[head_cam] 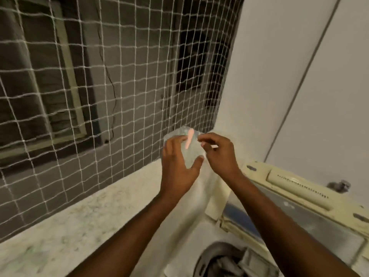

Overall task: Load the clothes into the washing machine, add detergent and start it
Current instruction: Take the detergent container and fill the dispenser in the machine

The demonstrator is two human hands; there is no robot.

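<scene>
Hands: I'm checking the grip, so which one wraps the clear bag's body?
The left hand cups the clear bag from the side; the right hand only pinches at its top edge.

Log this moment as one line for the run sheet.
left hand: holds clear bag | right hand: pinches bag top | washer drum: open, clothes inside | detergent: not yet added

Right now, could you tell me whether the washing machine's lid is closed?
No, the lid stands raised at the right, and clothes show inside the open drum below both hands.
</scene>
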